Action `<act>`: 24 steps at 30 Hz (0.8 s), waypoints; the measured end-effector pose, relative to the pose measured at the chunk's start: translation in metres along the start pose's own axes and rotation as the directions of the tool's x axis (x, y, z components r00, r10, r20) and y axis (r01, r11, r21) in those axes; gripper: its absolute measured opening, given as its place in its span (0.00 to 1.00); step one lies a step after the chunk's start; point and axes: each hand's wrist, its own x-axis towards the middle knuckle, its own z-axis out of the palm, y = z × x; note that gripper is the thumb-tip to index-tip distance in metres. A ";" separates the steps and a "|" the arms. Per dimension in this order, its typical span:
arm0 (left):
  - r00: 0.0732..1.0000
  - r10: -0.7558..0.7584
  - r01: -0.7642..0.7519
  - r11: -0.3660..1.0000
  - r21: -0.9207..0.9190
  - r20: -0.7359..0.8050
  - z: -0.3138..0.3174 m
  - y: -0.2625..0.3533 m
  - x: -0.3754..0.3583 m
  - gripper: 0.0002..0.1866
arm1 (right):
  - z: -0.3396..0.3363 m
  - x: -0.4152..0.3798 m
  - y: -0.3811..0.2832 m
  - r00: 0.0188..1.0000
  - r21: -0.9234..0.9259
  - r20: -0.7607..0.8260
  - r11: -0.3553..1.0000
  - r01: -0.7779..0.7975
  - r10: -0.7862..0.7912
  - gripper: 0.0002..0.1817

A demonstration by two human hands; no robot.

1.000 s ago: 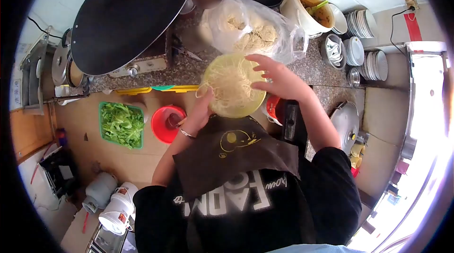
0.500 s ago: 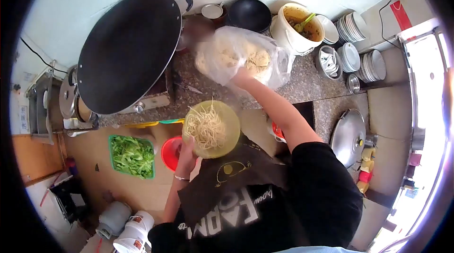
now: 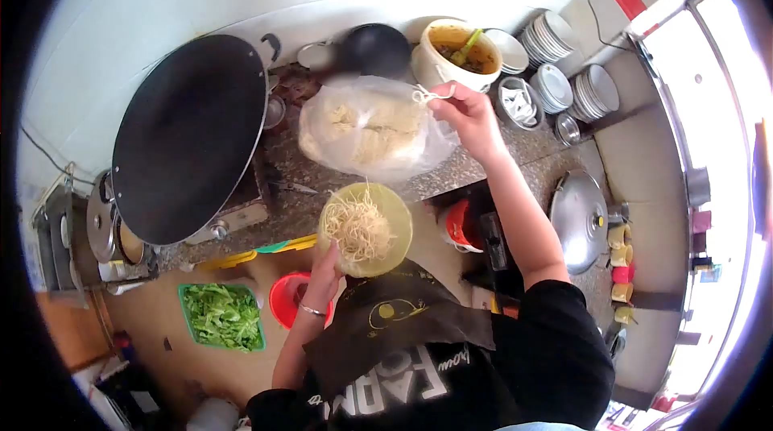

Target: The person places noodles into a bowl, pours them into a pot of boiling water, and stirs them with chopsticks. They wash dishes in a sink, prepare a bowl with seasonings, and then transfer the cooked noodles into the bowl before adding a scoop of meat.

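Head view: black wok (image 3: 189,137) is standing left on the surface (image 3: 435,182), white bucket (image 3: 441,71) far right.
Plastic bag (image 3: 366,129): is lying between them.
Right hand (image 3: 473,121): is pinching noodle strands (image 3: 424,95) near the bag's far right.
Left hand (image 3: 324,274): is gripping yellow bowl's (image 3: 400,230) near left side, noodles (image 3: 358,228) lying inside.

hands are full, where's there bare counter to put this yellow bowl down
Bare counter shows between the plastic bag and the metal bowls, and between those bowls and the metal lid. Along the wall it's crowded: dark pan, white bucket, plate stacks.
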 end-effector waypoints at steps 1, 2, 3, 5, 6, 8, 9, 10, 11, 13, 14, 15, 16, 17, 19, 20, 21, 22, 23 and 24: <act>1.000 0.004 -0.004 1.000 0.005 0.012 0.003 -0.008 0.011 0.25 | -0.009 -0.017 -0.021 1.000 0.079 -0.012 0.997 -0.014 0.015 0.07; 1.000 0.004 -0.005 1.000 0.013 0.022 0.008 -0.014 0.020 0.26 | -0.018 -0.034 -0.036 1.000 0.190 -0.015 0.982 0.003 0.000 0.06; 0.999 -0.021 0.020 0.999 0.030 0.028 0.021 -0.014 0.024 0.26 | -0.027 -0.051 -0.038 0.999 0.253 -0.038 0.967 0.015 -0.006 0.06; 0.994 -0.058 0.052 0.996 0.075 0.089 0.047 -0.017 0.027 0.26 | -0.043 -0.092 -0.038 1.000 0.305 -0.005 0.952 -0.004 0.005 0.06; 0.991 -0.095 0.086 0.991 0.099 0.089 0.062 -0.020 0.025 0.26 | -0.049 -0.115 -0.032 0.997 0.308 -0.003 0.949 -0.072 0.077 0.07; 0.971 -0.108 0.080 0.987 0.139 0.213 0.094 -0.028 0.021 0.25 | -0.061 -0.158 -0.021 0.992 -0.024 0.037 0.993 -0.119 0.120 0.13; 0.961 -0.146 0.108 0.980 0.169 0.234 0.107 -0.035 0.017 0.25 | -0.070 -0.182 -0.020 0.984 -0.230 0.045 0.960 -0.160 0.174 0.16; 0.945 -0.163 0.107 0.973 0.204 0.284 0.121 -0.045 0.014 0.25 | -0.081 -0.208 -0.018 0.982 -0.322 0.004 0.930 -0.177 0.188 0.20; 0.924 -0.183 0.105 0.966 0.236 0.336 0.132 -0.058 0.010 0.24 | -0.094 -0.238 -0.014 0.979 -0.322 -0.052 0.924 -0.205 0.199 0.20; 0.862 -0.265 0.115 0.933 0.342 0.432 0.151 -0.092 0.002 0.25 | -0.127 -0.308 -0.007 0.900 0.099 -0.357 0.968 -0.231 0.251 0.18; 0.835 -0.300 0.129 0.921 0.367 0.461 0.164 -0.110 -0.006 0.25 | -0.143 -0.345 -0.010 0.827 0.230 -0.478 0.951 -0.208 0.296 0.16; 0.803 -0.340 0.146 0.908 0.393 0.489 0.177 -0.129 -0.017 0.25 | -0.159 -0.390 0.006 0.731 0.146 -0.616 0.955 -0.258 0.292 0.15; 0.750 -0.349 0.119 0.907 0.403 0.562 0.196 -0.150 -0.032 0.26 | -0.167 -0.432 0.020 0.608 0.296 -0.706 0.931 -0.213 0.363 0.15; 0.713 -0.374 0.136 0.904 0.406 0.594 0.208 -0.175 -0.045 0.27 | -0.169 -0.477 0.036 0.471 0.427 -0.767 0.895 -0.132 0.436 0.16; 0.641 -0.501 0.219 0.845 0.487 0.582 0.226 -0.222 -0.076 0.28 | -0.157 -0.565 0.062 0.446 0.738 -0.610 0.675 0.017 0.655 0.26; 0.566 -0.555 0.262 0.822 0.505 0.609 0.240 -0.248 -0.097 0.28 | -0.152 -0.606 0.069 0.472 0.803 -0.534 0.596 0.023 0.701 0.33; 0.507 -0.612 0.293 0.785 0.546 0.607 0.250 -0.276 -0.118 0.28 | -0.152 -0.639 0.078 0.533 0.819 -0.545 0.547 0.173 0.648 0.39; 0.449 -0.676 0.320 0.732 0.602 0.584 0.258 -0.300 -0.140 0.27 | -0.157 -0.663 0.058 0.556 0.797 -0.601 0.486 0.359 0.574 0.40; 0.381 -0.740 0.344 0.670 0.658 0.554 0.268 -0.326 -0.165 0.26 | -0.170 -0.690 0.027 0.492 0.781 -0.624 0.480 0.399 0.607 0.40; 0.309 -0.793 0.348 0.608 0.713 0.525 0.279 -0.352 -0.192 0.26 | -0.183 -0.724 0.011 0.475 0.716 -0.697 0.503 0.484 0.536 0.39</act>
